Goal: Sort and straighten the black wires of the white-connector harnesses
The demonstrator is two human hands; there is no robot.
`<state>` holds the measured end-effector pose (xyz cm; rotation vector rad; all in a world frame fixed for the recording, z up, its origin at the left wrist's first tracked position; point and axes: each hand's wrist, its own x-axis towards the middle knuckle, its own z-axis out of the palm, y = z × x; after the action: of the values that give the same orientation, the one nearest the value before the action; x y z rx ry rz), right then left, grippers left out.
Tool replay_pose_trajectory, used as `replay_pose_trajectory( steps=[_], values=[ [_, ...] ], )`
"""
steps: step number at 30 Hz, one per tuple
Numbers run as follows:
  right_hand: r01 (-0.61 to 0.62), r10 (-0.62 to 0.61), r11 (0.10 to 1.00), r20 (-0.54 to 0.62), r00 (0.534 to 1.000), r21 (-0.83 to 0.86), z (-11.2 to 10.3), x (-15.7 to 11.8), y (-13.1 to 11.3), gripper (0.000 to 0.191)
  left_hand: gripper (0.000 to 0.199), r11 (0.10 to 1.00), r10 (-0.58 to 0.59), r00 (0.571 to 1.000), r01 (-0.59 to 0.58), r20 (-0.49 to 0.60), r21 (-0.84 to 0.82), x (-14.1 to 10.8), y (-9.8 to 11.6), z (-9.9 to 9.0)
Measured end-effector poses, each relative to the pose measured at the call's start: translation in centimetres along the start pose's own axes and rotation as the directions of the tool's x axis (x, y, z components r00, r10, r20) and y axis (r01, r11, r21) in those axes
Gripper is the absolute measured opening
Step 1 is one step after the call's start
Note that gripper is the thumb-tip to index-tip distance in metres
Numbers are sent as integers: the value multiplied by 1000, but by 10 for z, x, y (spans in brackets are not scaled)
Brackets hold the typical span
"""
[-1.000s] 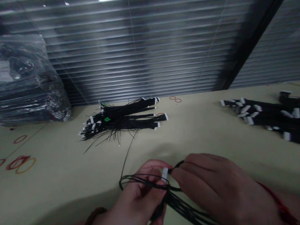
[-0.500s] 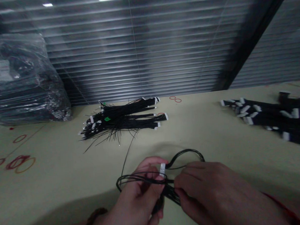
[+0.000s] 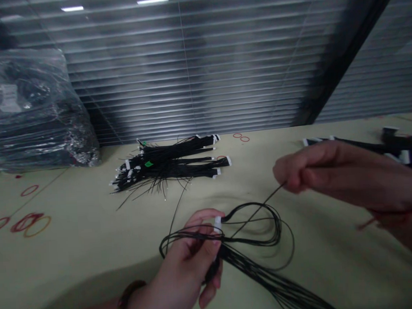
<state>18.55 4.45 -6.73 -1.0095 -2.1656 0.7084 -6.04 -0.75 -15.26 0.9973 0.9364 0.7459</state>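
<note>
My left hand (image 3: 197,259) is closed around a black wire harness (image 3: 252,268) near its white connector (image 3: 217,224). Loops of thin black wire curve out on both sides of the fingers, and a thick spread of wires trails toward the lower right. My right hand (image 3: 305,170) is raised to the right, its fingers pinching a single black wire (image 3: 254,212). That wire runs taut and slanting from the bundle at the left hand up to the right fingertips. The wire's end is hidden in the right hand.
A pile of black harnesses (image 3: 172,163) lies ahead by the blinds (image 3: 195,73). More harnesses (image 3: 362,145) are at the right, partly behind my right hand. A plastic bag of cables (image 3: 37,116) stands at the left. Red rubber bands (image 3: 27,221) lie on the table (image 3: 103,232).
My right hand has moved from beside the left hand up and to the right, drawing one wire out taut. The trailing wires now show. My left hand stays on the harness.
</note>
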Motion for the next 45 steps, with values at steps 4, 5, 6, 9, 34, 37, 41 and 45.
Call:
replay_pose_trajectory(
  steps=[4,5,6,9,34,37,41,45],
  values=[
    [-88,198,954,-379,904,287,-25,3,5,58,46,1000,6,1000,-6,23,-20,1,-3,-2],
    [-112,230,955,-445,866,276,-27,2,3,53,45,1000,12,1000,-12,27,-23,2,-4,-2],
    [-124,246,953,-472,847,276,-28,1,0,50,45,999,18,999,-18,31,-26,2,-4,-2],
    [-148,273,910,-293,916,387,-15,-5,-12,55,44,1000,18,1000,-18,22,-17,1,-4,-1],
    [104,-116,966,-35,993,-238,68,-29,-38,18,50,991,16,999,-9,52,-133,-6,2,2],
    [103,-114,963,-28,993,-249,68,-30,-37,18,51,990,10,998,-1,64,-142,-6,3,3],
    [103,-115,960,-31,993,-261,69,-30,-35,20,51,989,2,998,7,64,-148,-7,1,3],
    [62,-60,950,14,998,-306,71,-33,-33,19,48,991,14,997,-3,73,-136,-7,0,4]
  ],
)
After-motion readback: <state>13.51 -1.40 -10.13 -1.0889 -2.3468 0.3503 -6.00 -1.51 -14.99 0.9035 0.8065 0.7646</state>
